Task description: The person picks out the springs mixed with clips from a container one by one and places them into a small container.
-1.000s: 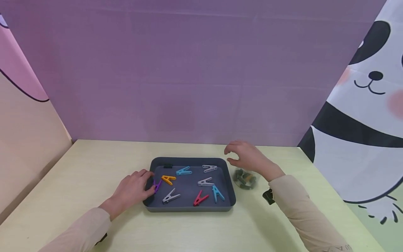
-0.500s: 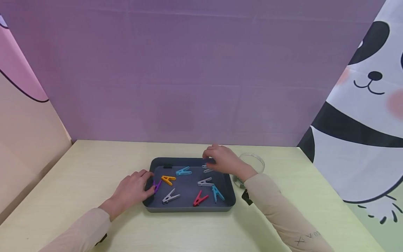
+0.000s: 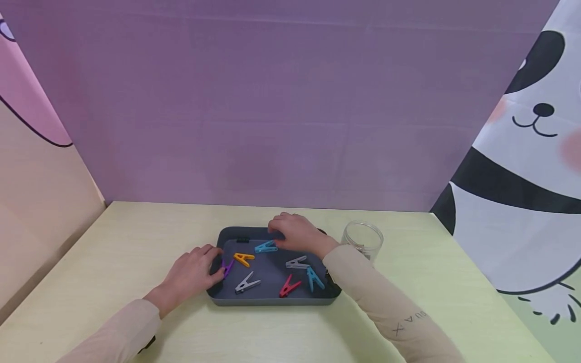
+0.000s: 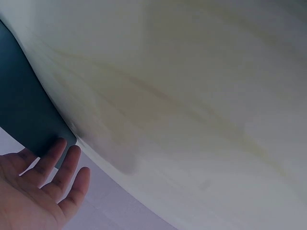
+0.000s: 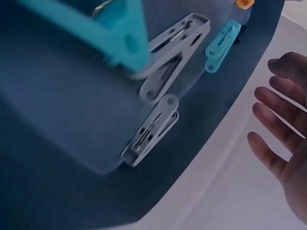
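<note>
A dark grey tray (image 3: 272,301) holds several plastic clothes pegs. My left hand (image 3: 192,269) is at its left edge, touching the rim, beside a purple peg (image 3: 228,268); in the left wrist view its fingers (image 4: 72,163) lie by the tray's corner. Over the far rim is my right hand (image 3: 297,233), nearest to a blue peg (image 3: 265,247). Fingers loosely bent, it looks empty in the right wrist view. An orange peg (image 3: 243,259), a red peg (image 3: 289,287), another blue peg (image 3: 314,279) and grey pegs (image 3: 247,284) lie about the tray.
Right of the tray stands a clear round jar (image 3: 363,234), partly behind my right forearm; dark pieces showed in it earlier. A small black ridged piece (image 3: 242,240) lies at the tray's far left. A purple backdrop (image 3: 272,101) rises behind the pale table (image 3: 159,227).
My right hand has moved left from above the jar to over the tray's far side, passing the far right grey peg, which is now covered. My left hand has stayed put.
</note>
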`<control>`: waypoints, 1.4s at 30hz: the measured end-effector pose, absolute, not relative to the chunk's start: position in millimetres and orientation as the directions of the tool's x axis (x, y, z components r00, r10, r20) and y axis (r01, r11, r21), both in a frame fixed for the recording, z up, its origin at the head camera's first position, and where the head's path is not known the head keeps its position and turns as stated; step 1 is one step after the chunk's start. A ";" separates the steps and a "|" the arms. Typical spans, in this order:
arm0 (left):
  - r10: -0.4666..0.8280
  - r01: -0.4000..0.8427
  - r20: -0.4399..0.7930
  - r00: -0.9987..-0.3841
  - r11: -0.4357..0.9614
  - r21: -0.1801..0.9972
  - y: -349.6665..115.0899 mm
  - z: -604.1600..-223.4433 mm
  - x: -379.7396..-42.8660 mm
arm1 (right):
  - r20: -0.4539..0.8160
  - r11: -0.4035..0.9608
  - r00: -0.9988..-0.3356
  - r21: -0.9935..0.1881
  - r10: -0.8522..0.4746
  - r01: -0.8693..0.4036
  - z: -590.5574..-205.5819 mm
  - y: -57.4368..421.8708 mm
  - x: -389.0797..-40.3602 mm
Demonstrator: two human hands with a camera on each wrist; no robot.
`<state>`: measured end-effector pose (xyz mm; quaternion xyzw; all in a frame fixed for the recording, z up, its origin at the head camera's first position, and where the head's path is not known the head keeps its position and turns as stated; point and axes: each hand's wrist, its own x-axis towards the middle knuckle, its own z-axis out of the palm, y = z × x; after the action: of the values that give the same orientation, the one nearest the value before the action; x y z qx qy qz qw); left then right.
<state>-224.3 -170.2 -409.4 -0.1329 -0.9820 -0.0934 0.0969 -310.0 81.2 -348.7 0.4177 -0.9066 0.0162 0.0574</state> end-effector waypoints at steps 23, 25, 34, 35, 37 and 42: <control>0.252 0.289 0.214 -0.944 0.943 0.166 -171.0 -408.6 -225.5 | 0.046 0.669 -0.667 0.071 -0.743 -0.740 -367.5 25.9 -325.1; 0.254 0.292 0.219 -0.942 0.942 0.166 -171.2 -408.9 -225.5 | 0.041 0.668 -0.667 0.065 -0.744 -0.741 -368.4 23.6 -325.2; 0.264 0.303 0.228 -0.937 0.940 0.157 -171.5 -408.0 -224.5 | 0.011 0.670 -0.670 0.053 -0.742 -0.741 -371.6 14.7 -322.2; 0.265 0.304 0.229 -0.937 0.940 0.157 -171.3 -408.0 -224.4 | 0.010 0.669 -0.670 0.054 -0.743 -0.741 -372.3 13.9 -322.0; 0.265 0.304 0.228 -0.937 0.940 0.158 -171.0 -407.9 -224.3 | 0.007 0.669 -0.670 0.052 -0.743 -0.741 -373.3 12.7 -321.6; 0.258 0.296 0.218 -0.941 0.941 0.162 -170.8 -408.0 -224.6 | 0.001 0.665 -0.666 0.048 -0.746 -0.745 -376.9 10.0 -321.1</control>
<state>-224.6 -170.8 -408.0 -0.1412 -0.9804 -0.0968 0.0975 -321.1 10.0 -376.9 0.4087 -0.9124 -0.0216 0.0105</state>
